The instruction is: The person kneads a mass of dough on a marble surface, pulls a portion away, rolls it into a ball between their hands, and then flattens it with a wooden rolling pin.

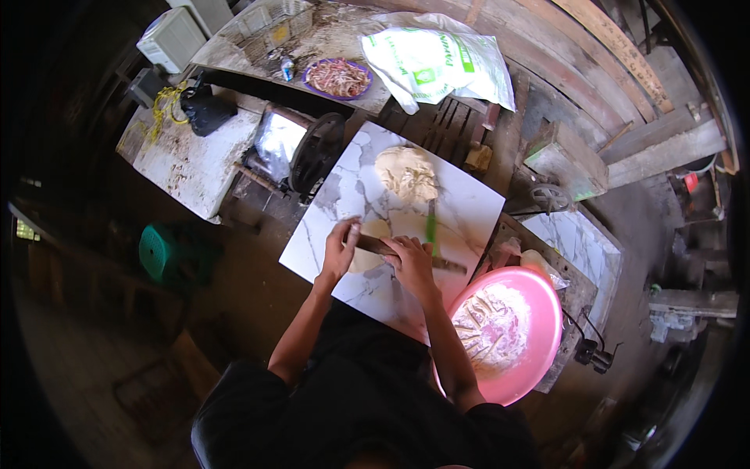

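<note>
Both my hands are closed on a dark wooden rolling pin (373,245) that slants across the marble-patterned board. My left hand (340,248) grips its left end, and my right hand (410,262) wraps it further right, where the free end looks blurred. Under the pin and between my hands lies a flattened pale piece of dough (367,261). A large lump of dough (406,173) rests at the far side of the board (328,211). A green strip (430,222), perhaps a handle, lies just beyond my right hand.
A pink basin (551,328) with flour and dough strips stands right of the board. Back left is a machine with a dark wheel (316,152). Behind are a purple-rimmed plate of reddish shreds (337,79) and a white sack (437,66). A green stool (160,254) stands left.
</note>
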A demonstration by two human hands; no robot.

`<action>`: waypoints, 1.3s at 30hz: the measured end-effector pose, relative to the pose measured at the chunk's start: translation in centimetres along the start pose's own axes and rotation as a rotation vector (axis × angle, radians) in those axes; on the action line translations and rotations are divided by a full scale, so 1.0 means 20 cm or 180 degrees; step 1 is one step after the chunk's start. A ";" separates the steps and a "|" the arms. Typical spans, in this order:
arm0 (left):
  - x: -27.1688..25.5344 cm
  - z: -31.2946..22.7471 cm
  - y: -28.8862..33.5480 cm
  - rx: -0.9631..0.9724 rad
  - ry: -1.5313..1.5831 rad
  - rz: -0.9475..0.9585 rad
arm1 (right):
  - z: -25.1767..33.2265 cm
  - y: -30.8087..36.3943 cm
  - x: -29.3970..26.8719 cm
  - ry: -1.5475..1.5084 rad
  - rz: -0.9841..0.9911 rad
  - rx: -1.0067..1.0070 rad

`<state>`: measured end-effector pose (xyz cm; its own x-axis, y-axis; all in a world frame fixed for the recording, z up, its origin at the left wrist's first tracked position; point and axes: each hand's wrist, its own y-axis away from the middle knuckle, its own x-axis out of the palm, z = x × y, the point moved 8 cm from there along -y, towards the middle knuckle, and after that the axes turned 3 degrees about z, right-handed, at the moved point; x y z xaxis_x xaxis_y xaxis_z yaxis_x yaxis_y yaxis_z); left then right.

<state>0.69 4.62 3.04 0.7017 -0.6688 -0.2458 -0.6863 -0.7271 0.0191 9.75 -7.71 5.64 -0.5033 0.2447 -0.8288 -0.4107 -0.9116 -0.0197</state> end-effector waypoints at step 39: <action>0.32 0.13 -0.20 0.0526 -0.3295 0.0183 | -0.17 -0.32 0.16 0.1584 -0.1054 0.0584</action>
<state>7.58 3.65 -1.11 0.2142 -0.1856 -0.9590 -0.7858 -0.6159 -0.0563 13.37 -2.31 1.15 0.0693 0.2810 -0.9572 -0.6305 -0.7312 -0.2603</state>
